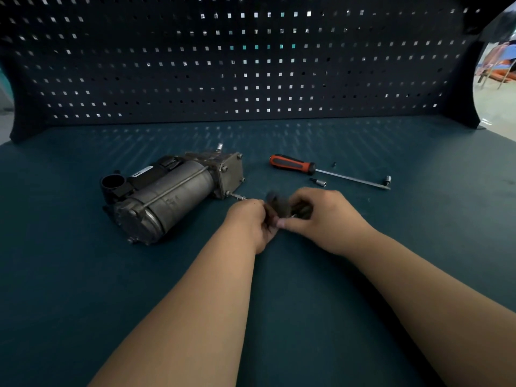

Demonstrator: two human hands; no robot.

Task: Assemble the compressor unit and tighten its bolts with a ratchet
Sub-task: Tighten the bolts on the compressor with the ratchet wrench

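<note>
- Dark blue-green table (405,247), backed by a dark perforated metal panel (251,65) standing upright along the far edge; carries every part and tool within arm's reach.
- Grey metal compressor unit (167,196), a cylindrical body with a square end plate: lies on its side left of centre, end plate turned toward the hands, probably so the bolt holes face the work.
- Long-shafted driver with an orange-and-black handle (293,164): lies on the table right of the compressor unit and beyond the hands, untouched; seemingly parked for the tightening step. Cannot tell whether it ratchets.
- Left hand (248,222) and right hand (324,216): meet low over the table, just in front of the end plate. Each grip clenched on the same small dark part (279,206), fingers curled on it from either side, likely readying it for fitting. Too blurred to identify.
- Slim metal bolt (236,195): sticks out of the end plate's near lower corner, only partly in, tip just beside the left hand; judged not yet driven home.
- Small silver socket (318,182) loose beside the driver's shaft; second silver socket (387,179) at the shaft's far tip; tiny dark fastener (334,164) just beyond the shaft.
</note>
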